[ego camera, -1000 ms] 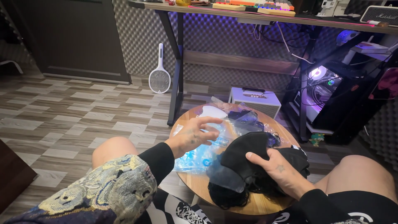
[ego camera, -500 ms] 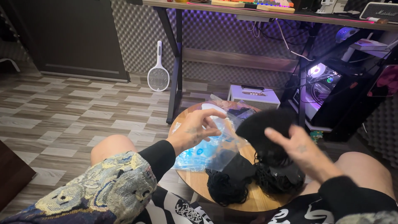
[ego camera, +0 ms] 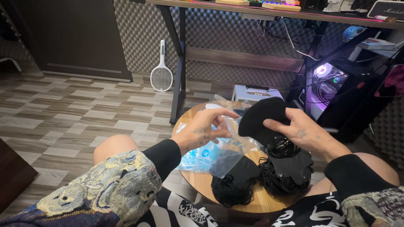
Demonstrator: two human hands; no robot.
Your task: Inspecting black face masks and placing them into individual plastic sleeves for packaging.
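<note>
A black face mask (ego camera: 263, 120) is raised above the far half of a small round wooden table (ego camera: 256, 201), between the person's knees. The right hand (ego camera: 301, 134) holds it, thumb pressed on the near face and fingers closed behind its lower edge. Black ear loops (ego camera: 281, 147) hang from under that hand.

The left hand (ego camera: 206, 128) is just left of the mask, fingers spread and curved, tips close to the mask's edge; contact cannot be confirmed. It holds nothing visible.

Under the left hand lies a clear plastic bag (ego camera: 214, 153) with blue print. Two heaps of black masks (ego camera: 256, 176) with tangled loops rest on the near part of the table.

Behind the table: a white box (ego camera: 257, 93), a desk leg (ego camera: 179, 63), a white electric swatter (ego camera: 161, 75) against the wall, and a lit computer case (ego camera: 326, 84) at right.
</note>
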